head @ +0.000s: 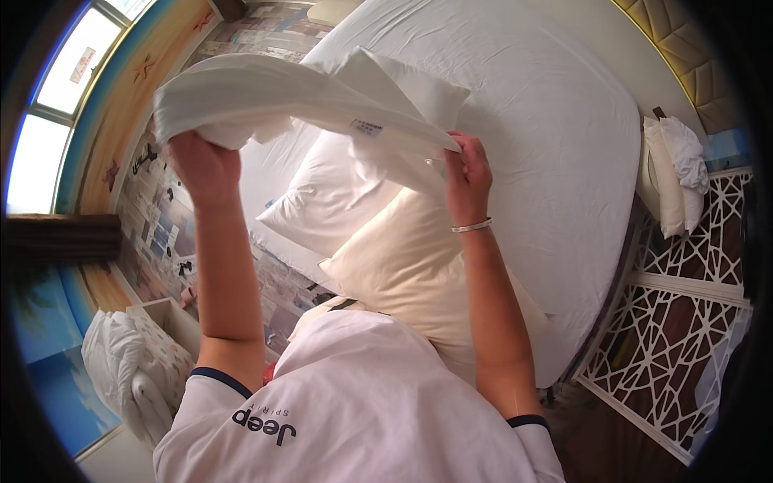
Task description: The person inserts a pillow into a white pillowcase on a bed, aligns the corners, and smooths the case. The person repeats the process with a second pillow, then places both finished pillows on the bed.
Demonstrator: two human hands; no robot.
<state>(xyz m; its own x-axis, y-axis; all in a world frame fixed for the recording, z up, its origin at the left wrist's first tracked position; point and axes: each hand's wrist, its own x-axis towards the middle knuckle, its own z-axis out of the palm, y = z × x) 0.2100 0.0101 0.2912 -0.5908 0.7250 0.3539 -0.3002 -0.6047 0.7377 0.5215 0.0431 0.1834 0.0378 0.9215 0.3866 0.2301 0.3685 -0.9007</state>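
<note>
Between my two raised hands a white pillowcase [272,90] with a small label is spread in the air. My left hand [205,166] grips its left end, the fingers partly hidden by the cloth. At the other end, my right hand [470,175], with a silver bangle at the wrist, pinches a corner. Below the cloth lie a white pillow [329,193] and a cream pillow [404,259], the cream one nearest my body. Another white pillow [432,90] shows behind the cloth. All rest on a bed with a white fitted sheet [543,151].
Cream and white pillows [670,175] are stacked beyond the bed's right side, near a white lattice screen [670,356]. At lower left a bundled white duvet [118,362] lies by a pale box [172,320]. Windows [78,57] line the left wall above patterned flooring [163,223].
</note>
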